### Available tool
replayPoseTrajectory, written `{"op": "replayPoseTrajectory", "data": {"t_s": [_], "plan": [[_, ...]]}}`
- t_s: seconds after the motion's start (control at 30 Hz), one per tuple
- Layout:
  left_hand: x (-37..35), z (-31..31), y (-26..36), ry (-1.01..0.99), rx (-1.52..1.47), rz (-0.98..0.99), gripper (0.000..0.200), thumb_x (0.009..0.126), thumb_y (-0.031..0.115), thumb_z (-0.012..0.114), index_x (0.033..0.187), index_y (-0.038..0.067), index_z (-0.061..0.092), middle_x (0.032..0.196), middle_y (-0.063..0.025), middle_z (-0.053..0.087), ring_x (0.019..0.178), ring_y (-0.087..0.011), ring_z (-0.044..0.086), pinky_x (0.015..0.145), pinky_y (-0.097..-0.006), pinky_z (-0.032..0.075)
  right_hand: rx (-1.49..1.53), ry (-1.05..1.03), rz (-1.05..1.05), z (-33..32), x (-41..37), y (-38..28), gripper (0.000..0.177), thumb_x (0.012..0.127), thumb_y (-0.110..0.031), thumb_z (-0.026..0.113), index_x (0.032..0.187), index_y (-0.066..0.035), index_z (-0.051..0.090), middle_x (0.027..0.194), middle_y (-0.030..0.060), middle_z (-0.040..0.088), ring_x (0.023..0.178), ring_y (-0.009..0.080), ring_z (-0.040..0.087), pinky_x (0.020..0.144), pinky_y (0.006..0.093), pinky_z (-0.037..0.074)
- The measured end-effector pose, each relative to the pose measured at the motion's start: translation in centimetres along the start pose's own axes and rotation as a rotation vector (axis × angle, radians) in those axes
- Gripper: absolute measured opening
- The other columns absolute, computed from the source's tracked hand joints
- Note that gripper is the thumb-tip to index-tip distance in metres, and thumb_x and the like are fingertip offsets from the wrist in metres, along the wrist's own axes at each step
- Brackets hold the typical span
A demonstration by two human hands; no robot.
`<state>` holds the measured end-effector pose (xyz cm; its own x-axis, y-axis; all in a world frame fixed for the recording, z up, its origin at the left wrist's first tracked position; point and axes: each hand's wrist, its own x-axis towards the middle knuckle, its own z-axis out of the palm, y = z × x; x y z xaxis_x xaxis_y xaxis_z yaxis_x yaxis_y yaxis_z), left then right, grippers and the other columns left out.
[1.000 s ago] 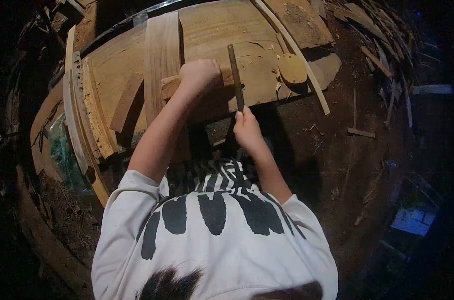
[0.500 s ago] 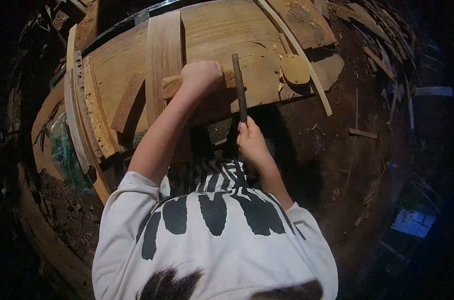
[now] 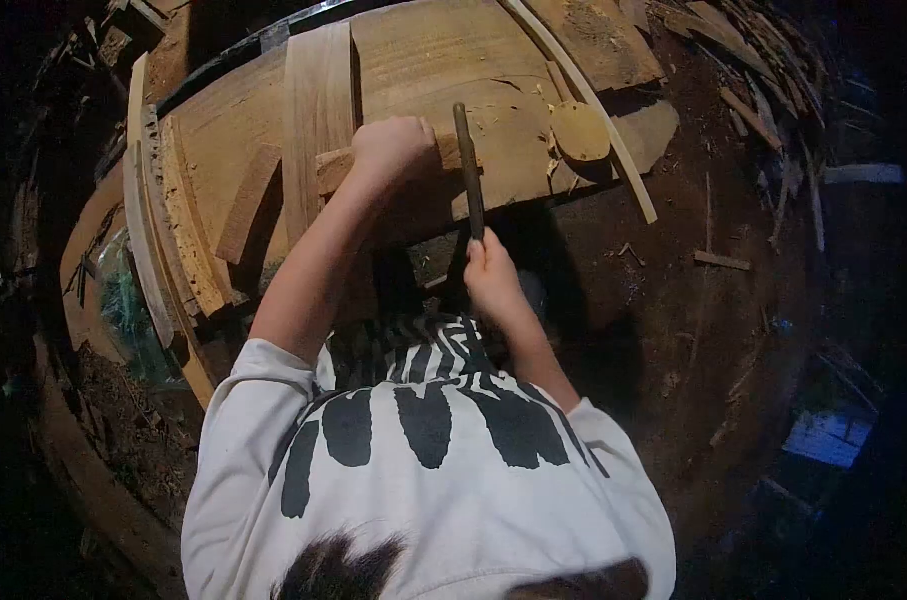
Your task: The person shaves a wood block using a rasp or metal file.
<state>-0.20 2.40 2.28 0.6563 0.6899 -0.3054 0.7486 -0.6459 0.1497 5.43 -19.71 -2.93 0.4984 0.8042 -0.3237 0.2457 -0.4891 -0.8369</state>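
Note:
My left hand (image 3: 392, 148) is closed in a fist over a short wooden block (image 3: 335, 172), pressing it on the broad wooden slab. Parts of the block show on both sides of the fist. My right hand (image 3: 493, 276) grips the near end of a long, dark, narrow file (image 3: 470, 175) with a rounded tip. The file points away from me and overlaps the block's right end in this view. Under the block lies the slab (image 3: 424, 65), its near edge in shadow. A flat plank (image 3: 319, 110) crosses the slab just left of my fist.
A round-ended, paddle-shaped wooden piece (image 3: 581, 133) lies on the slab among shavings. Beside it runs a thin strip (image 3: 599, 105) that overhangs the slab's edge. Another block (image 3: 249, 205) and several long boards (image 3: 189, 220) are at left. Scrap wood (image 3: 739, 50) is heaped at far right.
The whole scene has shifted slightly left and up in the view. My hands, the file and the block keep nearly the same places relative to each other.

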Motion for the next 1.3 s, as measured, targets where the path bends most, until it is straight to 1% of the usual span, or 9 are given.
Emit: {"op": "replayPoseTrajectory", "data": {"t_s": [0.27,0.37,0.43,0.67,0.77,0.87,0.97,1.03,1.3], "plan": [[-0.6,-0.3,0.3,0.071,-0.017,-0.059,0.032,0.087,0.023,0.042,0.097,0.008,0.069,0.095,-0.0143,0.069,0.087,-0.0316,0.068,0.07,-0.0445,0.054,-0.039,0.019,-0.048,-0.6,-0.3,-1.2,0.02,0.095,-0.016,0.041,0.103,0.001,0.048,0.089,0.0288,0.059,0.089,0.0483,0.056,0.073,0.0491,0.046],[-0.3,-0.3,0.2,0.069,-0.06,-0.078,0.033,0.087,0.023,0.041,0.096,0.009,0.07,0.094,-0.0146,0.069,0.087,-0.0324,0.068,0.07,-0.0447,0.054,-0.047,0.03,0.018,-0.2,-3.5,0.0,0.02,0.095,-0.014,0.042,0.108,-0.002,0.05,0.085,0.0232,0.059,0.084,0.0433,0.059,0.071,0.0439,0.046],[-0.3,-0.2,0.1,0.022,0.002,0.005,0.033,0.087,0.024,0.042,0.096,0.009,0.07,0.094,-0.0146,0.069,0.088,-0.033,0.068,0.072,-0.0449,0.054,-0.06,0.05,0.053,-0.1,-4.1,0.2,0.02,0.095,-0.015,0.042,0.108,-0.001,0.049,0.084,0.0266,0.059,0.085,0.0472,0.058,0.07,0.047,0.046],[-0.4,-0.4,0.2,0.047,-0.058,-0.049,0.034,0.088,0.025,0.04,0.099,0.01,0.069,0.098,-0.0161,0.068,0.087,-0.0339,0.067,0.072,-0.0443,0.054,-0.161,0.058,-0.049,-1.0,2.3,-2.7,0.02,0.095,-0.015,0.04,0.106,0.0,0.048,0.088,0.0341,0.057,0.089,0.0513,0.053,0.07,0.0547,0.043],[-0.2,0.2,-0.1,0.074,0.01,0.006,0.034,0.088,0.025,0.04,0.099,0.009,0.068,0.097,-0.0162,0.068,0.087,-0.0339,0.067,0.07,-0.0449,0.054,-0.194,0.041,-0.007,-0.7,0.2,-2.3,0.021,0.095,-0.017,0.04,0.106,0.0,0.048,0.087,0.0341,0.058,0.089,0.0515,0.054,0.071,0.0546,0.044],[-0.2,-0.1,0.1,0.074,-0.089,-0.088,0.032,0.087,0.024,0.041,0.096,0.007,0.068,0.094,-0.0152,0.069,0.085,-0.0334,0.067,0.067,-0.0461,0.054,-0.218,0.021,0.132,-1.2,-3.7,-0.8,0.022,0.096,-0.018,0.041,0.108,-0.001,0.048,0.085,0.0329,0.059,0.088,0.0508,0.055,0.071,0.0546,0.044],[-0.1,0.5,-0.3,0.093,-0.017,0.025,0.032,0.087,0.023,0.041,0.092,0.006,0.068,0.091,-0.0158,0.069,0.084,-0.0338,0.068,0.066,-0.0471,0.054,-0.248,0.081,0.084,-0.6,-3.4,-0.1,0.023,0.096,-0.017,0.041,0.111,-0.001,0.047,0.085,0.0321,0.06,0.088,0.0501,0.056,0.071,0.0544,0.045],[-0.2,0.6,-0.5,0.088,0.032,0.079,0.036,0.088,0.028,0.039,0.092,0.004,0.065,0.093,-0.0189,0.067,0.087,-0.0366,0.065,0.074,-0.047,0.052,-0.243,0.069,0.032,-0.9,-1.3,-1.1,0.022,0.095,-0.016,0.041,0.11,-0.001,0.045,0.085,0.0329,0.06,0.088,0.0506,0.056,0.071,0.055,0.046],[0.1,0.8,-0.2,0.106,-0.055,-0.044,0.034,0.088,0.026,0.04,0.091,0.005,0.066,0.093,-0.0194,0.067,0.089,-0.0364,0.065,0.074,-0.047,0.052,-0.397,0.034,0.019,-0.7,0.5,-1.7,0.025,0.094,-0.013,0.041,0.117,-0.003,0.04,0.083,0.0322,0.061,0.084,0.0516,0.058,0.073,0.0562,0.047]]}}
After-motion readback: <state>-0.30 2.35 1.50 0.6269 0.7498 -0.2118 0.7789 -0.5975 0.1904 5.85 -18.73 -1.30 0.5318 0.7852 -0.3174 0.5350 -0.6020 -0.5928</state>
